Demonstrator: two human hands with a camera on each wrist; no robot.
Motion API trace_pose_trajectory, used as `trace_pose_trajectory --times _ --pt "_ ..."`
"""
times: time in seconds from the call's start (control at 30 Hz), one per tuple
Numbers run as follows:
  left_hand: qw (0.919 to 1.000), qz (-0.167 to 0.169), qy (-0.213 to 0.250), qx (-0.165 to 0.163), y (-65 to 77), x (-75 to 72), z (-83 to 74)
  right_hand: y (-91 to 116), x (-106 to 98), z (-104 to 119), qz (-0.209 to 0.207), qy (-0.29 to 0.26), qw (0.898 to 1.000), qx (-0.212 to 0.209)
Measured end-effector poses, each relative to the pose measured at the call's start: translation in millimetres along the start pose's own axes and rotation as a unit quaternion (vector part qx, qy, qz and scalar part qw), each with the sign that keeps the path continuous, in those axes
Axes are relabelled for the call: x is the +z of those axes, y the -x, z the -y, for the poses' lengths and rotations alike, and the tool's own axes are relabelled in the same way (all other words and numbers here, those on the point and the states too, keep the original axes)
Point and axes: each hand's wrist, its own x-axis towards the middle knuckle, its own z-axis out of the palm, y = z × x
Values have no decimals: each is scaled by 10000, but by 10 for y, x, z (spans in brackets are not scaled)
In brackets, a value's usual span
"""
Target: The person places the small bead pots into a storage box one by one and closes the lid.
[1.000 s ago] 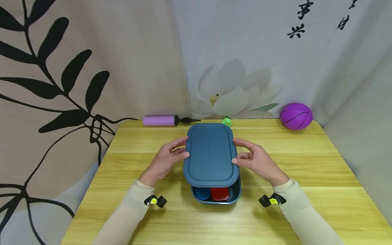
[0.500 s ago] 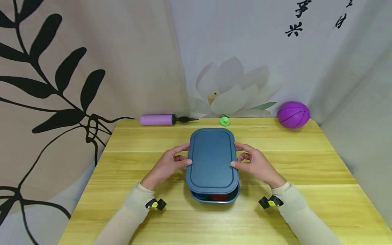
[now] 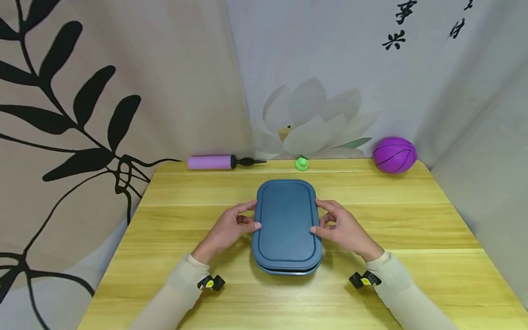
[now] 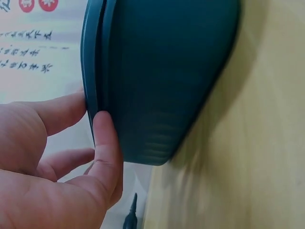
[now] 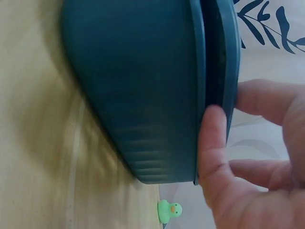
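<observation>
A dark blue lid (image 3: 286,224) lies over a matching blue storage box (image 5: 143,95) in the middle of the table. My left hand (image 3: 231,228) pinches the lid's left edge between thumb and fingers. On the opposite edge, my right hand (image 3: 344,227) grips the lid the same way. A narrow dark gap shows between lid and box rim in the right wrist view, and a thinner one in the left wrist view. The box's contents are hidden beneath the lid.
Along the table's back edge lie a purple hand pump (image 3: 211,162), a small green rubber duck (image 3: 301,164) and a purple ball (image 3: 394,155) with black lines. Behind the wooden table (image 3: 198,192) hang printed cloths.
The lid has moved down and toward me over the box, carried by both hands. The blue and red things inside, visible a second ago, are now covered.
</observation>
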Motion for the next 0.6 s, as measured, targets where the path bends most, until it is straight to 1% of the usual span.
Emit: trace_pose_trajectory --times 0.1,0.27,0.6 --pt "10000 -10 -2 -70 35 23 1 25 2 9 8 60 10000 -23" --pt "10000 15 10 -86 80 46 1 78 20 12 -4 126 9999 -32" --pt "9999 52 107 -31 129 73 57 93 52 -59 46 142 9999 -61"
